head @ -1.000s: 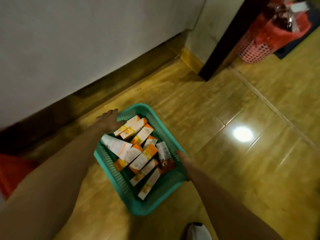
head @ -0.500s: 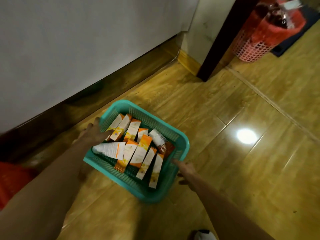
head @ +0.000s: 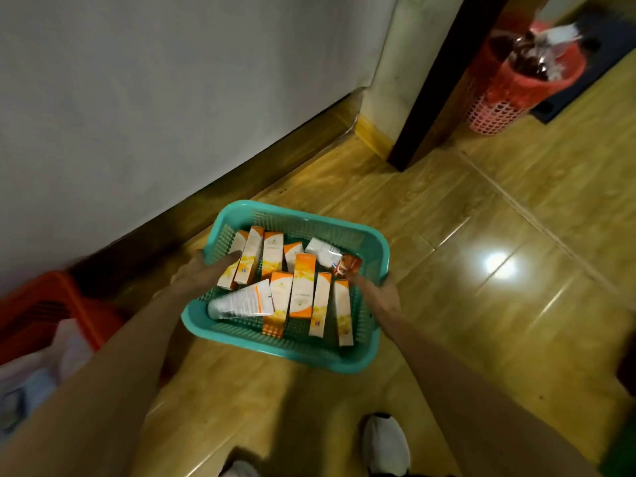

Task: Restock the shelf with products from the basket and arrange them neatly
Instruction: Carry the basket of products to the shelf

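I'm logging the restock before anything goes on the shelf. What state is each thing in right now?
teal basket: gripped on both sides, still full
left hand: grips the basket's left rim
right hand: grips the basket's right rim
orange-and-white boxes: lying flat in the basket, loosely side by side
white tube: lying on its side among the boxes
red bin: upright, holding bagged rubbish

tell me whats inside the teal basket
The teal basket holds about nine orange-and-white boxes, a white tube lying across the near left, a crinkled white packet and a small red item. Anything beneath them is covered.
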`<act>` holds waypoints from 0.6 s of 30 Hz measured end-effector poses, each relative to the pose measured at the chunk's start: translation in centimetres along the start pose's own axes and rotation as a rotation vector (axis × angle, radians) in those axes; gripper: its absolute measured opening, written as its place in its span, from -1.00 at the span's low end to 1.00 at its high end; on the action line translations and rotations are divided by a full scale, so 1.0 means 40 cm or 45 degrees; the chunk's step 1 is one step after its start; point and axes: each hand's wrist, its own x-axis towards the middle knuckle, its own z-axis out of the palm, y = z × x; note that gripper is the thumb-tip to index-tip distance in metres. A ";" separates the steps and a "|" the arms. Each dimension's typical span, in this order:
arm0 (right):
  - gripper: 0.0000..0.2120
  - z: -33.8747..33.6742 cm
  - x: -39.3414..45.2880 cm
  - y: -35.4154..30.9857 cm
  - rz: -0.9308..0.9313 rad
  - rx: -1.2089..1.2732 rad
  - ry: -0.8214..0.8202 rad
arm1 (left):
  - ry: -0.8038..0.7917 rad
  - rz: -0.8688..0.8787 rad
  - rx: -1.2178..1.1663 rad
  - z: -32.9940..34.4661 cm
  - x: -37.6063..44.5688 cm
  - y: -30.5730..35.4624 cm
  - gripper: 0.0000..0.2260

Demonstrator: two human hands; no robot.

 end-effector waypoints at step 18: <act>-0.35 -0.444 -0.857 -0.600 -0.065 0.015 0.068 | -0.049 0.175 -0.225 -0.552 -1.006 0.319 -0.15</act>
